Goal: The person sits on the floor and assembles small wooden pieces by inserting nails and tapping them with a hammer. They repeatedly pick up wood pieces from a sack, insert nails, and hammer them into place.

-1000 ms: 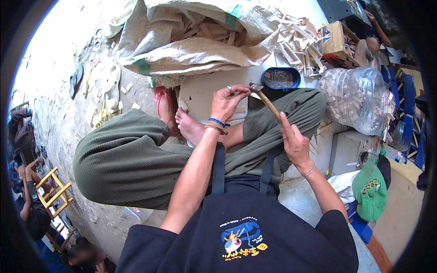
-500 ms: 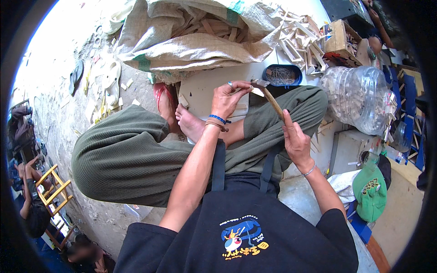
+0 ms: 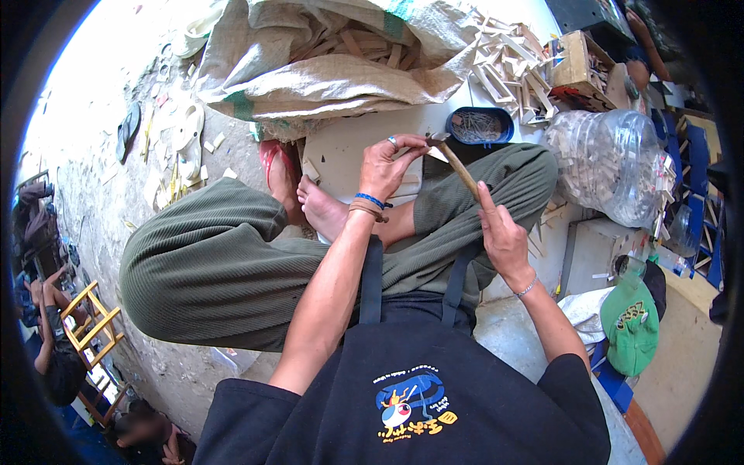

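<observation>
My right hand [image 3: 505, 239] grips the lower end of a hammer [image 3: 463, 172] with a wooden handle, its index finger stretched along the wood. The metal head lies close to the fingertips of my left hand [image 3: 387, 167]. That hand, with a ring on it and bracelets at the wrist, pinches a small pale wood piece [image 3: 436, 155], partly hidden by the hammer. Any nail there is too small to make out. Just beyond the hammer head stands a dark blue tub [image 3: 508, 138] of nails. Below my left hand is a pale board [image 3: 333, 147], beside my bare foot.
A large woven sack [image 3: 333, 87] of wood pieces lies open at the far side. Right of it are a heap of wood strips [image 3: 515, 66], a wooden box [image 3: 575, 70] and a clear plastic jug [image 3: 608, 167] of wood bits. A green cap [image 3: 629, 325] lies at right.
The hammer head has shifted slightly, and its handle has swung a little to the left. My left hand keeps its pinch in almost the same place.
</observation>
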Tool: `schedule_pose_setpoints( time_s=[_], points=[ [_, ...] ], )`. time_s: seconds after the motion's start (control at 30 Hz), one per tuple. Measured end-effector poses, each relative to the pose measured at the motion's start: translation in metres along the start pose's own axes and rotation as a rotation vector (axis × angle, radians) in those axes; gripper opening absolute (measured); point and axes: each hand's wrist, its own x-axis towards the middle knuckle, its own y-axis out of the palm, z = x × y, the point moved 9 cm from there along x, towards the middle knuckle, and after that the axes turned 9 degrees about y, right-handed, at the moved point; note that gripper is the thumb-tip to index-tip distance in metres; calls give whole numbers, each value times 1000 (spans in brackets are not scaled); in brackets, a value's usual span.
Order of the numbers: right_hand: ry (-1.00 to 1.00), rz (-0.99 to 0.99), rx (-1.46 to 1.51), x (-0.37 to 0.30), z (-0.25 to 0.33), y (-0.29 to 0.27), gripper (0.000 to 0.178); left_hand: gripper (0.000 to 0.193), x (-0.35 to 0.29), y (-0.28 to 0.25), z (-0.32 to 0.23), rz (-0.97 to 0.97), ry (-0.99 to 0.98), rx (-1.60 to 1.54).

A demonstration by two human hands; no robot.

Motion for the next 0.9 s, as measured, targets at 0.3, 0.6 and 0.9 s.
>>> schedule_pose_setpoints(
  time_s=[0.3, 0.6, 0.9],
  points=[
    [15, 31, -13, -3, -1, 3, 72, 13, 2, -1, 1, -14, -28, 2],
    [62, 73, 13, -1, -4, 7, 67, 13, 0, -2, 4, -5, -24, 42],
    [155, 72, 202, 6, -9, 11, 61, 24, 4, -4, -19, 93, 70, 251]
  ],
)
